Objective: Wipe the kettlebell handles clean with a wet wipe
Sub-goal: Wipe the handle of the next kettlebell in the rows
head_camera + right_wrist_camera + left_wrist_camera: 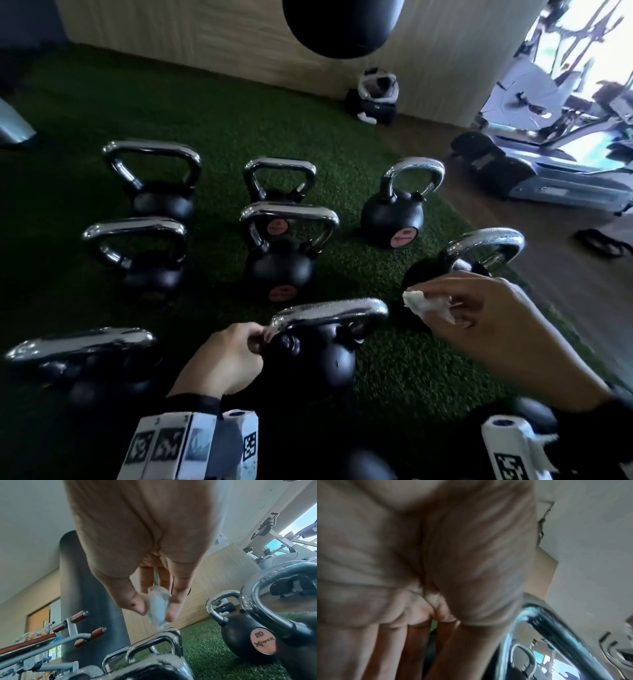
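Head view: right hand [479, 318] grip pinching wipe [426, 303]

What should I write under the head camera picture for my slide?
Right hand pinches a wet wipe beside a kettlebell handle.

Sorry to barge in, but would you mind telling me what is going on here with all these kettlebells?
A person is wiping kettlebell handles on green turf. Their left hand holds the near kettlebell at the left end of its chrome handle. Their right hand pinches a crumpled wet wipe just right of that handle, not touching it. Other kettlebells stand around, untouched.
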### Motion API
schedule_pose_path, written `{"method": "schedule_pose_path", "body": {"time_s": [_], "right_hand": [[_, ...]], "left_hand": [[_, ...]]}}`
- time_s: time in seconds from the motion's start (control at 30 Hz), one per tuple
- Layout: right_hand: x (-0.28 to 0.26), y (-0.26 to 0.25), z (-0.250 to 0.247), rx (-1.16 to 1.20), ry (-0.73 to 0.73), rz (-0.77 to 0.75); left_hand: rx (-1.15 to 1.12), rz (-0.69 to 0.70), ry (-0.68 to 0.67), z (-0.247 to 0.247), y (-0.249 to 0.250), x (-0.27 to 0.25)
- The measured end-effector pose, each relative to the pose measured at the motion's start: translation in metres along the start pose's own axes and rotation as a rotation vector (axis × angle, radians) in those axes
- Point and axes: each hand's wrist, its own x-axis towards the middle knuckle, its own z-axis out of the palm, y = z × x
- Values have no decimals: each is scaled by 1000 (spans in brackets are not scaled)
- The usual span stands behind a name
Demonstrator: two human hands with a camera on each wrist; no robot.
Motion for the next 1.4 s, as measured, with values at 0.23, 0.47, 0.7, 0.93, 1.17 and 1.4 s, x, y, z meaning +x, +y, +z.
{"method": "schedule_pose_path", "body": {"time_s": [0.23, 0.47, 0.7, 0.93, 1.17, 1.4], "right_hand": [[-6, 34, 25, 239, 154, -56], [15, 43, 39, 172, 128, -233], [56, 22, 70, 204, -2, -506], [47, 52, 72, 65, 66, -508], [41, 50, 84, 107, 126, -555], [18, 80, 77, 185, 313, -284]], "left_hand": [[62, -10, 29, 22, 18, -5], [111, -80, 57, 32, 23, -18], [117, -93, 106, 39, 10, -8], [88, -65, 123, 45, -3, -1], [93, -64, 148, 48, -8, 3], [78, -31, 170, 50, -4, 0]]}}
